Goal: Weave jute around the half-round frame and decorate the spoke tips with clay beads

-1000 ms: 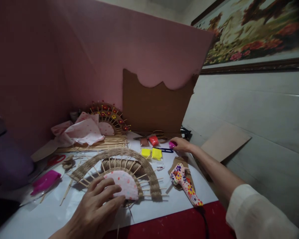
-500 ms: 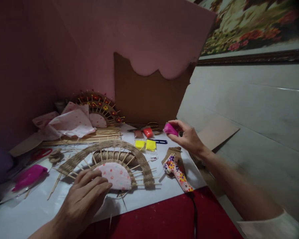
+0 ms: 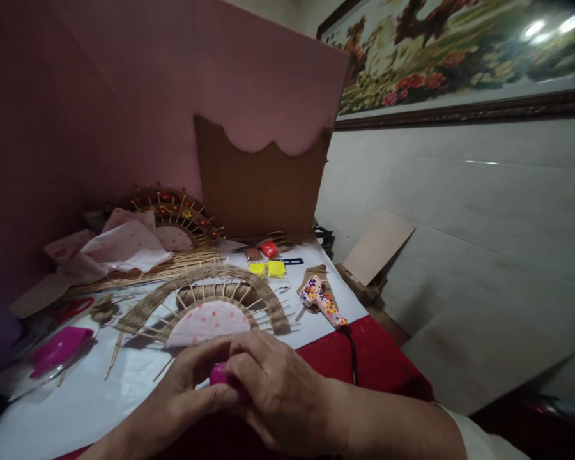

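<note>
Close to the table's front edge, my left hand (image 3: 186, 390) and my right hand (image 3: 287, 383) come together around a small magenta clay packet (image 3: 218, 374). Both hands have their fingers closed on it, and most of it is hidden by them. Just beyond lies a woven fan-shaped piece (image 3: 278, 313) of thin sticks and twine, with a dotted cloth half-circle (image 3: 211, 322) at its centre. A spool of twine (image 3: 191, 295) shows behind its sticks. Over on the left, a clear bag holds another magenta clay lump (image 3: 62, 351).
A flower-patterned glue gun (image 3: 323, 300) rests on cardboard at the right, its cord hanging over red cloth. Yellow packets (image 3: 276, 269), a red packet (image 3: 268, 248) and scissors lie farther back. A finished-looking fan (image 3: 172, 207), dotted cloth (image 3: 129, 246) and sticks (image 3: 186, 259) are at the back left.
My right hand has brought the magenta packet from the back right down to my left hand. My left hand has left the woven piece and closed around the packet. The view has turned right.
</note>
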The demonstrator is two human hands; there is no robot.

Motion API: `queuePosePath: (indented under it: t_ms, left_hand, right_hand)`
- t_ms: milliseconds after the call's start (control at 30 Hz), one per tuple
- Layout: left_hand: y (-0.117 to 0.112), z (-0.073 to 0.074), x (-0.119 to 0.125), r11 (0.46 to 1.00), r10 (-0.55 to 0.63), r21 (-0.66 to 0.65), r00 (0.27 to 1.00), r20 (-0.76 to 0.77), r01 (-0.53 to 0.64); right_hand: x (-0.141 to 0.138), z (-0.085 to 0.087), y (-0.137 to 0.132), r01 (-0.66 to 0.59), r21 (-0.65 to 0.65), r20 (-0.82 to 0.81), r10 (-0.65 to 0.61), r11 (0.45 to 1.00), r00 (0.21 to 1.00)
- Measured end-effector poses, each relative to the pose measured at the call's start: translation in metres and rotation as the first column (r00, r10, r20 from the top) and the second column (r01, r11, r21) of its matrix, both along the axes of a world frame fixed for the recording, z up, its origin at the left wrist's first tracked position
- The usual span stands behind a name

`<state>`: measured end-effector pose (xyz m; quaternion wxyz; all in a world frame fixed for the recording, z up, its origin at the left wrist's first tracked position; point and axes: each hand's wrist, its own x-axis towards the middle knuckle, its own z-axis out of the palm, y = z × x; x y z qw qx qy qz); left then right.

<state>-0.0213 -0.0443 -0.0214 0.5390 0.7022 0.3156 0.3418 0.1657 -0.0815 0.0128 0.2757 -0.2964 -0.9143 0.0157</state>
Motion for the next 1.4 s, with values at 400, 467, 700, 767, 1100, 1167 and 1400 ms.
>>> queuePosePath:
  t_ms: [400, 467, 700, 767, 1100, 1167, 1400]
  left_hand:
    - [0.018, 0.005, -0.003, 0.931, 0.282, -0.308, 0.921, 0.270, -0.195]
    - [0.018, 0.005, -0.002, 0.922, 0.311, -0.320, 0.908, 0.279, -0.217]
    - [0.018, 0.004, -0.003, 0.913, 0.356, -0.300, 0.898, 0.259, -0.276]
    - [0.018, 0.005, -0.003, 0.918, 0.353, -0.280, 0.901, 0.251, -0.281]
    - [0.016, 0.009, -0.003, 0.898, 0.398, -0.302, 0.883, 0.251, -0.319]
    - [0.017, 0.007, -0.002, 0.908, 0.375, -0.293, 0.891, 0.256, -0.298]
    - [0.017, 0.008, 0.000, 0.927, 0.328, -0.280, 0.905, 0.273, -0.251]
  right_hand:
    - [0.063, -0.024, 0.011, 0.682, -0.022, -0.146, -0.677, 0.731, 0.721]
    - [0.084, -0.029, 0.023, 0.790, 0.035, 0.006, -0.790, 0.613, 0.613]
    - [0.113, -0.048, 0.036, 0.876, 0.046, 0.251, -0.854, 0.481, 0.456]
    - [0.115, -0.050, 0.034, 0.861, 0.041, 0.236, -0.842, 0.507, 0.485]
    - [0.133, -0.051, 0.025, 0.810, -0.025, 0.113, -0.804, 0.586, 0.584]
    - [0.133, -0.050, 0.023, 0.798, -0.037, 0.095, -0.793, 0.602, 0.602]
    - [0.134, -0.048, 0.019, 0.778, -0.092, 0.116, -0.769, 0.622, 0.629]
